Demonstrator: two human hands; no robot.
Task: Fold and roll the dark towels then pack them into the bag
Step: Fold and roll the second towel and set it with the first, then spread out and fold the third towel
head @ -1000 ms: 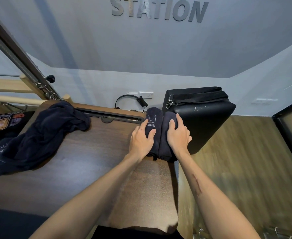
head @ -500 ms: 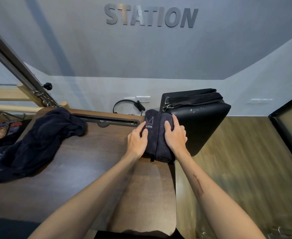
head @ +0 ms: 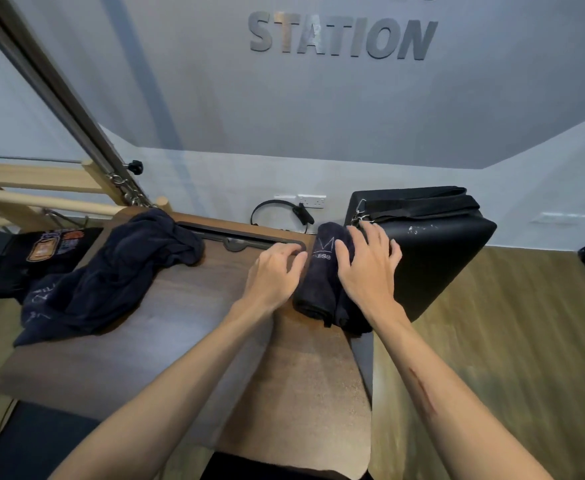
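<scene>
Rolled dark terry towel [head: 322,278] lay at the brown wooden worktop's [head: 187,327] far right edge, beside the black rectangular bag [head: 433,251]; left hand [head: 273,271] beside it, fingers loosely bent; right hand [head: 367,265] spread flat on top. Crumpled dark towels [head: 111,275] at the left edge remained unfolded; none visibly packed.

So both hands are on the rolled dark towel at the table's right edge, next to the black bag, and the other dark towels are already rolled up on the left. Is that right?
Not quite. The head view shows the other dark towels lying loose and crumpled on the left of the table, not rolled. The rest holds: the left hand and right hand are on the rolled towel beside the black bag.
</scene>
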